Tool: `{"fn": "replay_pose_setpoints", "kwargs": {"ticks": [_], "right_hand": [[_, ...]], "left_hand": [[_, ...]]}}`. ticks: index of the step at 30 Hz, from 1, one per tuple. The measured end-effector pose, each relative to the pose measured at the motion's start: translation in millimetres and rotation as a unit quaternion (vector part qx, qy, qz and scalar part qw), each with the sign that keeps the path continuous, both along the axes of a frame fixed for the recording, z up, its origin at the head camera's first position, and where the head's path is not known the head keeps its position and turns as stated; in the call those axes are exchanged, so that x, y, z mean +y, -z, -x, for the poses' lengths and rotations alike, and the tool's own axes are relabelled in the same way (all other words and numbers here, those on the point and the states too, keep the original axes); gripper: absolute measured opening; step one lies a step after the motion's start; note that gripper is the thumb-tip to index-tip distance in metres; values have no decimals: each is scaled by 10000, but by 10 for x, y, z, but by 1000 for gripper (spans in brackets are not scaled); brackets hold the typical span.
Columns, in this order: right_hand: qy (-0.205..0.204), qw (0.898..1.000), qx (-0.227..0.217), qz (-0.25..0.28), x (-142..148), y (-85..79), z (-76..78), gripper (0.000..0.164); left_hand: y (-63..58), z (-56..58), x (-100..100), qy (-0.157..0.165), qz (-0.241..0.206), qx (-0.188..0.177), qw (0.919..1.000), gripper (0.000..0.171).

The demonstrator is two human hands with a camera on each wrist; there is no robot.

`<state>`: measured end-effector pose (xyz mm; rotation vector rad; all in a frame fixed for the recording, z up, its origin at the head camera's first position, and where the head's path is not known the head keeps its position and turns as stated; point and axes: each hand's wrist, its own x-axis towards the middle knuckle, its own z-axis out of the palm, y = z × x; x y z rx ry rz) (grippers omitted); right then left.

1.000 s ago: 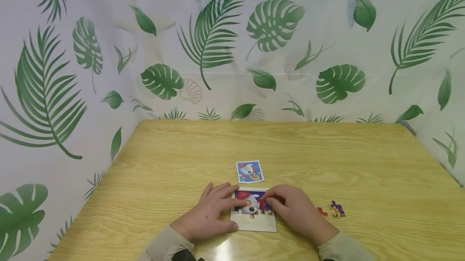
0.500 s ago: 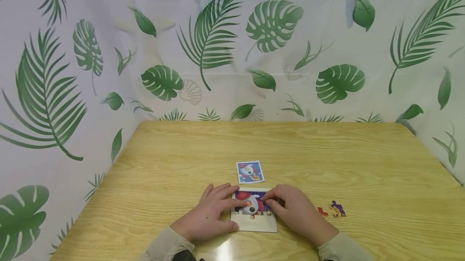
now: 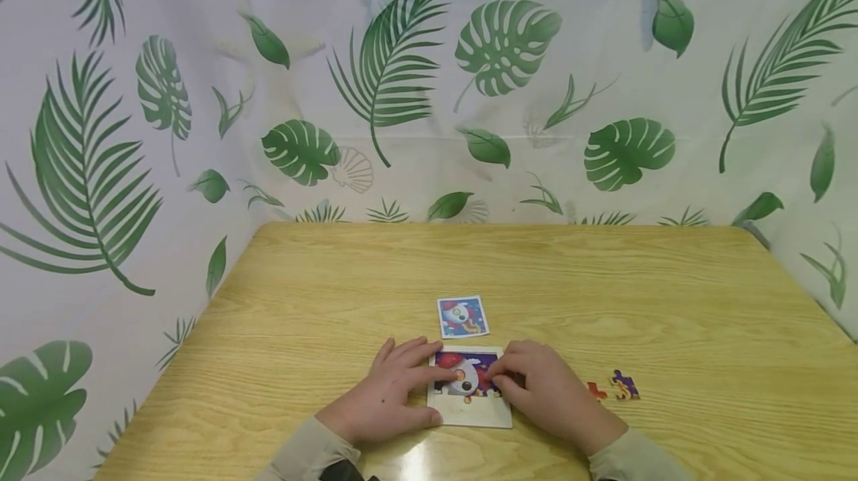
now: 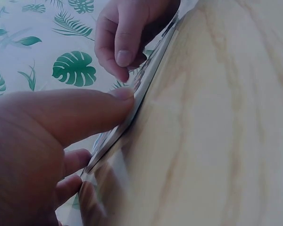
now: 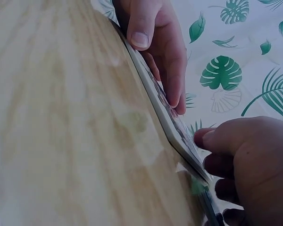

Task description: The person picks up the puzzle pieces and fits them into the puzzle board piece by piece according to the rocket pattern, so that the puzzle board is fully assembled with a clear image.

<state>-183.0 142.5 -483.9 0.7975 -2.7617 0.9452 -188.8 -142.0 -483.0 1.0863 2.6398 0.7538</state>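
Observation:
A shallow puzzle tray (image 3: 469, 415) lies on the table, its upper part filled with pieces picturing a white animal face in a red hat. Its lower part is bare. My left hand (image 3: 392, 395) lies spread over the left side, with the index finger straight on the picture and the thumb at the tray's lower left edge. At the right side, my right hand (image 3: 546, 392) has curled fingers, and its thumb and index finger pinch at a puzzle piece (image 3: 484, 378), mostly hidden by the fingertips. In the right wrist view, this hand (image 5: 254, 165) is close over the tray's edge.
Two loose puzzle pieces, one red (image 3: 596, 390) and one purple and yellow (image 3: 625, 385), lie right of the right hand. A small picture card (image 3: 462, 316) lies just beyond the tray. A leaf-patterned cloth (image 3: 415, 79) hangs behind the wood-grain table (image 3: 322, 280).
My right thumb and index fingertips have shifted slightly down along the right side of the picture, with the knuckles a little more bent. The left hand stays in place.

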Motion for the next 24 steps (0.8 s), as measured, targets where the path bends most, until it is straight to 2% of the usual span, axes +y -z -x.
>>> {"fn": "replay_pose_setpoints", "kwargs": {"ticks": [5, 12, 17, 24], "right_hand": [[411, 9988, 0, 258, 140, 3, 18, 14], [992, 9951, -17, 47, 508, 17, -6, 8], [935, 9953, 228, -97, 671, 9, -78, 12], [468, 9973, 429, -356, 648, 54, -44, 20]], "left_hand": [[9, 0, 24, -27, 24, 17, 10000, 58], [20, -19, 103, -2, 160, 91, 9998, 61], [11, -13, 105, 68, 81, 186, 9998, 65], [-8, -2, 43, -63, 167, 123, 9998, 66]]}}
